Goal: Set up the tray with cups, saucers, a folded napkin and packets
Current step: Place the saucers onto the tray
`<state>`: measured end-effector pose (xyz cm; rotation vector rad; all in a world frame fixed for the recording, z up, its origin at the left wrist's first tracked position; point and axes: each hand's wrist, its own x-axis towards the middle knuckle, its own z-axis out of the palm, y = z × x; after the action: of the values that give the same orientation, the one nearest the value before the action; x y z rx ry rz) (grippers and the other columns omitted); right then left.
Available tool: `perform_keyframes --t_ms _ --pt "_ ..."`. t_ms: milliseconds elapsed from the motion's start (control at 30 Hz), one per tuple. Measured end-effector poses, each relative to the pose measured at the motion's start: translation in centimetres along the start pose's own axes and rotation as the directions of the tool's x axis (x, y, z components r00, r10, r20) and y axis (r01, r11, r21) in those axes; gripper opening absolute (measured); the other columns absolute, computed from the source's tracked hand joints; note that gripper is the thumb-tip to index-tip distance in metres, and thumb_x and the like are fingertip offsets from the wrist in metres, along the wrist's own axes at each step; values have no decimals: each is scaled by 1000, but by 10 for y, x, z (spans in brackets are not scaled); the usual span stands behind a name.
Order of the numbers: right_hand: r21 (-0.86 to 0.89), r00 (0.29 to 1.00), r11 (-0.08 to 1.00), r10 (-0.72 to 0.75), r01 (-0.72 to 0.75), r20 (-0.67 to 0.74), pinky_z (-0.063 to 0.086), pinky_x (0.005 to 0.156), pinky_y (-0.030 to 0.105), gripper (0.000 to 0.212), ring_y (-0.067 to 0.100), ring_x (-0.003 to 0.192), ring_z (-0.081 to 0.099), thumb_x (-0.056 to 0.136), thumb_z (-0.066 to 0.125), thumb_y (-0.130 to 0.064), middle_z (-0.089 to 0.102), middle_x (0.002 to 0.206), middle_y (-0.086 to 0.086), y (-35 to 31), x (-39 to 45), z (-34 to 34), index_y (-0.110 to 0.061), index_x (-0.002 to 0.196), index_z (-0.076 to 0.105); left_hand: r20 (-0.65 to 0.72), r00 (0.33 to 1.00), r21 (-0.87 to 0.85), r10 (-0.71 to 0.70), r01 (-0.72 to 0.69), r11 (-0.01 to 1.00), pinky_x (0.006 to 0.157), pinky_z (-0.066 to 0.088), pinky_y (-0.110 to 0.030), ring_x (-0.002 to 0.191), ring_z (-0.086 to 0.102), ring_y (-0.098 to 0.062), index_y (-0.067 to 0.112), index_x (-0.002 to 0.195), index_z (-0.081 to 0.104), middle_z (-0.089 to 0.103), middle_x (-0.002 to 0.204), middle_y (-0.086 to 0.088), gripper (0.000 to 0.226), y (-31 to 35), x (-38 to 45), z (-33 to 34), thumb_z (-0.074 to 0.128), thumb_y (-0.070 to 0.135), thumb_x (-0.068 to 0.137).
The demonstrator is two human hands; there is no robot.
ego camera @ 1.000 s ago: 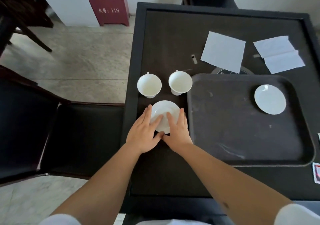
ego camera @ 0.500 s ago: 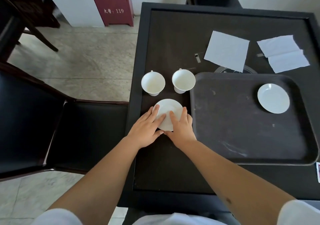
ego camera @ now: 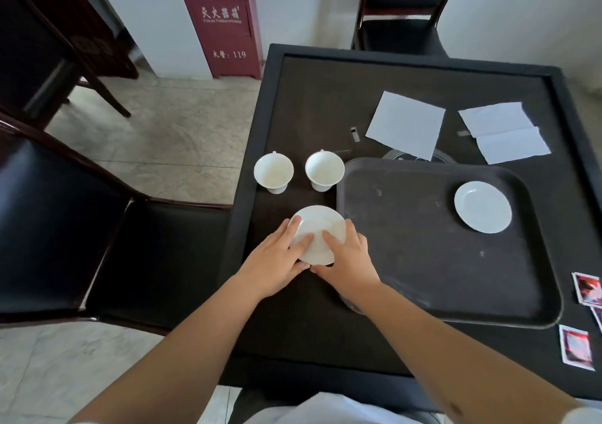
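Note:
A white saucer point(ego camera: 321, 225) lies on the dark table just left of the dark tray point(ego camera: 407, 254). My left hand point(ego camera: 277, 260) and my right hand point(ego camera: 347, 260) both rest fingers on it and grip its near edge. Two white cups point(ego camera: 273, 174) point(ego camera: 324, 169) stand upright behind the saucer, off the tray. A second white saucer point(ego camera: 482, 206) sits in the tray's far right part. Two white napkins point(ego camera: 405, 123) point(ego camera: 505, 132) lie flat beyond the tray. Red and white packets point(ego camera: 576, 348) point(ego camera: 589, 288) lie at the right edge.
The table point(ego camera: 309, 104) has a raised rim. A black chair point(ego camera: 81, 228) stands close on the left and another chair point(ego camera: 400, 16) at the far side. A red cabinet point(ego camera: 224, 22) stands on the floor by the wall.
Both hands stay on the near saucer, fingers curled tighter around its near edge. The head camera has tilted, so more of the room and the packets show.

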<state>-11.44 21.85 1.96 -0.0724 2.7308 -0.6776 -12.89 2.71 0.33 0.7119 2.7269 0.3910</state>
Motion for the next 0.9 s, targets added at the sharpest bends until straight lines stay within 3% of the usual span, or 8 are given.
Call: perform_keyframes --t_ms 267,467,900 --pt "40 1000 999 -7 7 -1 32 110 46 69 32 142 6 83 68 -51 6 160 6 74 -3 -58 -28 143 43 -7 999 6 45 -45 999 112 29 -47 148 12 -33 29 151 21 2 162 -8 57 68 54 -1 40 47 100" --pt "56 1000 998 -2 3 -20 34 108 46 67 32 140 14 81 70 -49 13 158 5 130 14 -84 -29 140 46 14 997 48 72 -73 996 111 31 -47 147 17 -35 28 150 24 6 162 -11 56 102 105 3 39 47 100" --pt "125 1000 992 7 -7 -3 33 108 44 68 31 140 14 78 73 -49 13 159 9 188 79 -87 -25 138 51 82 996 28 -15 13 1000 113 27 -48 149 3 -34 27 151 20 -4 163 -9 57 109 183 29 39 46 101"
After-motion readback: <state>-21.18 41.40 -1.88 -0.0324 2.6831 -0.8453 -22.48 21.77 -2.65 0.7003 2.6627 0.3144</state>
